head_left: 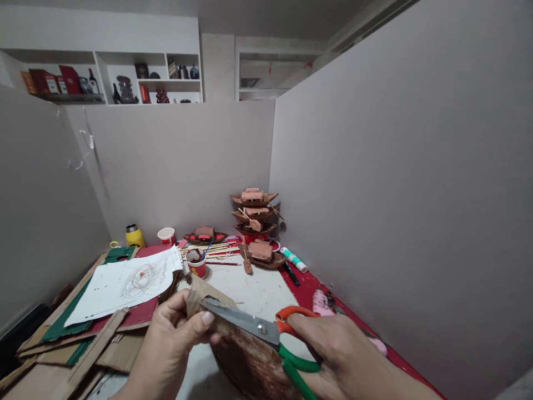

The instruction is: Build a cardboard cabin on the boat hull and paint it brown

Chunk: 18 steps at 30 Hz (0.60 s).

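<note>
My left hand (172, 333) pinches a tan strip of cardboard (216, 293) between thumb and fingers. My right hand (339, 347) is closed round the handles of a pair of scissors (262, 329), one handle orange and the other green. The blades point left and lie against the cardboard near my left thumb; whether they are fully closed cannot be made out. Below the scissors is a large brown-painted piece (254, 366), partly hidden by my hands. I cannot tell whether it joins the tan cardboard.
Small brown model boats (261, 253) stand at the back, several stacked. A red paper cup (196, 264) with brown paint and a blue brush sits before thin sticks (220, 250). Sketched paper (125, 286) lies on cardboard sheets (120, 350) at left. Grey partitions (395, 166) enclose the table.
</note>
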{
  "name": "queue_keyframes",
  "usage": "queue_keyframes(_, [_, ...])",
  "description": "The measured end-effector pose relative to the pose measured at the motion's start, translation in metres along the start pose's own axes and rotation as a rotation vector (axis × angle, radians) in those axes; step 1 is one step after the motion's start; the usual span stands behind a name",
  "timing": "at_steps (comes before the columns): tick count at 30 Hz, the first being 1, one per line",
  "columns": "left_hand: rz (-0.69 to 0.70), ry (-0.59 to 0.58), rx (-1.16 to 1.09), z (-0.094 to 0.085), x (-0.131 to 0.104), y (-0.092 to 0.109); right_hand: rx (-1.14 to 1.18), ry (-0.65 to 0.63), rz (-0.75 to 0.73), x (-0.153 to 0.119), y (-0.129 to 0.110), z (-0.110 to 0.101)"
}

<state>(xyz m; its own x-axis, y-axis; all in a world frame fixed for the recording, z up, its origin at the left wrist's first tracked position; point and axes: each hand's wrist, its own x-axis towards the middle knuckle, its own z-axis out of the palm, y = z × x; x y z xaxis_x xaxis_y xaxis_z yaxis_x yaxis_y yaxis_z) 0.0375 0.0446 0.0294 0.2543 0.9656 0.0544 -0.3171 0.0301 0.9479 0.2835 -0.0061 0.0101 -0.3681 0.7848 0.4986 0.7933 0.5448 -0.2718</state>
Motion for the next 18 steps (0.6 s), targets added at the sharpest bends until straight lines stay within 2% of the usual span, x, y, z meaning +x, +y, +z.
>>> queue_keyframes(6, [0.023,0.014,-0.016,0.002,-0.003,0.001,-0.013,-0.108,0.146,0.005,-0.011,-0.013])
queue_keyframes(9, [0.033,0.043,-0.034,0.004,-0.006,0.004,-0.018,-0.117,0.187,0.006,-0.016,-0.021])
queue_keyframes(13, [0.049,0.089,-0.093,0.006,-0.006,0.009,-0.023,-0.093,0.176,0.006,-0.019,-0.028])
queue_keyframes(18, [0.018,0.038,-0.061,0.004,-0.004,0.009,-0.043,-0.065,0.133,0.007,-0.018,-0.029])
